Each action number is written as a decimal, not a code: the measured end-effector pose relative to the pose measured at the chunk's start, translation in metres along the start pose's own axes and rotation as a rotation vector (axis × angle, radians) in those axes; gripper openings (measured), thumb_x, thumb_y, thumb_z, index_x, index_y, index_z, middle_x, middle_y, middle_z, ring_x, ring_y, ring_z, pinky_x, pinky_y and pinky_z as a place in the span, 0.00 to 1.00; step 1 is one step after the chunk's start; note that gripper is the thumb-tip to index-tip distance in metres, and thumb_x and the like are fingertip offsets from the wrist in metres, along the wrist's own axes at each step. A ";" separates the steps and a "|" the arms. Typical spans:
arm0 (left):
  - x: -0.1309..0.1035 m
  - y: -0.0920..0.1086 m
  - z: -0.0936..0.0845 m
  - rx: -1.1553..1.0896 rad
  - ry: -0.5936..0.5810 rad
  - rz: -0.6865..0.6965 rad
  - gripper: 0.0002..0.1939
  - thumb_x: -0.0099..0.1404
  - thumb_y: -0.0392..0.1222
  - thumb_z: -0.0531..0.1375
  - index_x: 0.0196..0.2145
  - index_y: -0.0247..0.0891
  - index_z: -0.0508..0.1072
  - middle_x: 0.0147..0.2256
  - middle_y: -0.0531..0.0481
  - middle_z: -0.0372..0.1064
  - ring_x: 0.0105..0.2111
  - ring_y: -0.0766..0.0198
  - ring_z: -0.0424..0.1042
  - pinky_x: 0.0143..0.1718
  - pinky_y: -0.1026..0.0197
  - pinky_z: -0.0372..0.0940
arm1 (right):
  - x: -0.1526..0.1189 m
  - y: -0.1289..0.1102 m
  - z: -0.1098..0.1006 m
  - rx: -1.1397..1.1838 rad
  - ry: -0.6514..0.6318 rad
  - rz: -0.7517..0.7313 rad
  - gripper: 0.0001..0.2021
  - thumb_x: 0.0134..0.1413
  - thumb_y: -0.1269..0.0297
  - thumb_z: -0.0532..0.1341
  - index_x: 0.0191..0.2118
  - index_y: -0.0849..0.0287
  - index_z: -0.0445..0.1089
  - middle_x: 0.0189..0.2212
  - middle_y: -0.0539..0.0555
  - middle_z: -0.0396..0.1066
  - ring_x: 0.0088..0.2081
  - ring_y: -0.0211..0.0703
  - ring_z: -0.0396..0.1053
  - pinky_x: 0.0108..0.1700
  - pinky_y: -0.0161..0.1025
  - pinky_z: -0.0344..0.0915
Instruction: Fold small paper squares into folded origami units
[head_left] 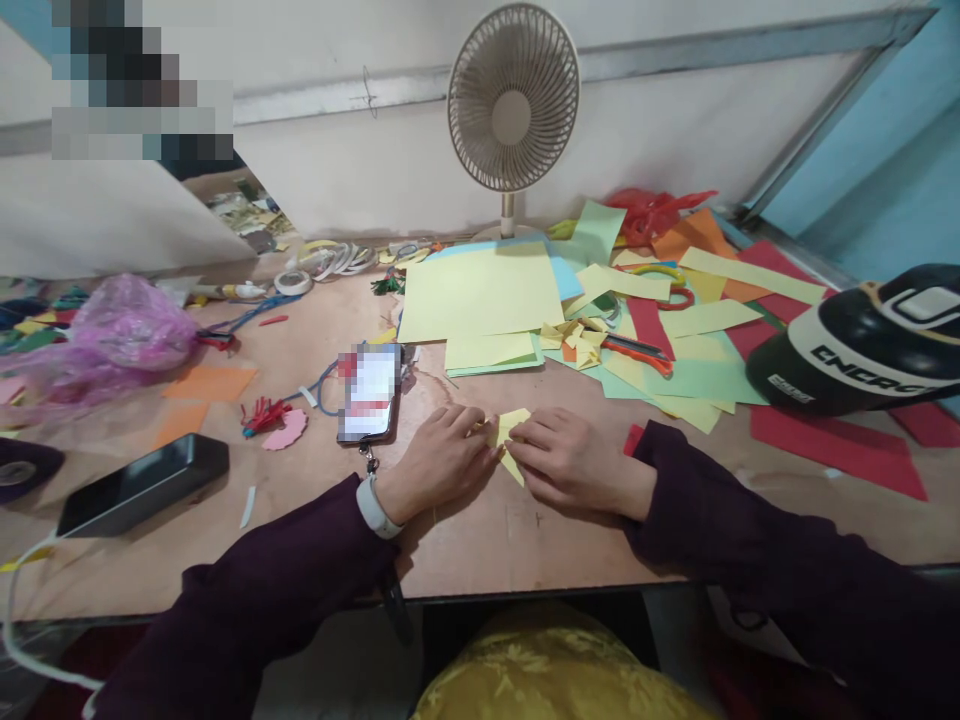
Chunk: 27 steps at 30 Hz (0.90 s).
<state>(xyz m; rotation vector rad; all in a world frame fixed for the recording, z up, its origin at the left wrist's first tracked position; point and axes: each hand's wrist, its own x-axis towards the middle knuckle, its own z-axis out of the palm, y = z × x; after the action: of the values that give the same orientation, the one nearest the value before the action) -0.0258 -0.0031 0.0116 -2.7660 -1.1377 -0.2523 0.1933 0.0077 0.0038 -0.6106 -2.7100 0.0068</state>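
Note:
A small piece of yellow paper lies near the table's front edge, between my two hands. My left hand has its bent fingers closed on the paper's left side. From the other side, my right hand pinches the paper's right edge. The fingers cover much of the paper, so its full shape and any folds are partly hidden. Just beyond my left hand lies a phone with a lit screen. A stack of yellow sheets rests farther back on the table.
A fan stands at the back. To the right are coloured paper strips, an orange cutter, scissors and a large black-and-white bottle. On the left lie a power bank, a pink plastic bag and tape rolls.

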 end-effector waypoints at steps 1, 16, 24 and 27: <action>0.000 0.000 0.000 0.000 -0.004 -0.003 0.16 0.72 0.45 0.51 0.49 0.32 0.70 0.39 0.42 0.68 0.38 0.55 0.67 0.40 0.53 0.64 | 0.000 0.001 -0.001 0.013 0.011 -0.008 0.12 0.59 0.63 0.57 0.44 0.63 0.71 0.38 0.61 0.72 0.42 0.51 0.67 0.45 0.48 0.64; -0.005 0.004 0.002 -0.191 0.067 -0.007 0.16 0.73 0.46 0.51 0.49 0.35 0.73 0.51 0.39 0.69 0.52 0.52 0.68 0.52 0.49 0.65 | -0.005 0.032 0.009 0.052 0.122 -0.012 0.10 0.64 0.69 0.55 0.41 0.61 0.74 0.40 0.61 0.75 0.42 0.49 0.72 0.43 0.46 0.70; -0.008 0.007 0.004 -0.296 -0.158 0.149 0.37 0.71 0.61 0.48 0.66 0.30 0.53 0.66 0.36 0.50 0.67 0.51 0.48 0.67 0.48 0.46 | -0.015 0.082 -0.007 0.743 0.010 0.211 0.12 0.58 0.54 0.63 0.35 0.57 0.78 0.40 0.56 0.74 0.44 0.44 0.73 0.49 0.44 0.69; -0.007 0.011 0.002 -0.309 -0.200 0.158 0.40 0.70 0.64 0.48 0.67 0.30 0.49 0.67 0.36 0.47 0.68 0.52 0.46 0.68 0.49 0.44 | -0.014 0.086 -0.012 0.870 -0.043 0.327 0.13 0.55 0.52 0.65 0.32 0.58 0.77 0.40 0.56 0.74 0.45 0.45 0.71 0.51 0.46 0.67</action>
<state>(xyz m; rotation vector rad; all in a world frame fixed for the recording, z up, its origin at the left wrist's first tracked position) -0.0228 -0.0151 0.0076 -3.1975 -0.9843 -0.1453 0.2447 0.0786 0.0030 -0.7385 -2.2708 1.2023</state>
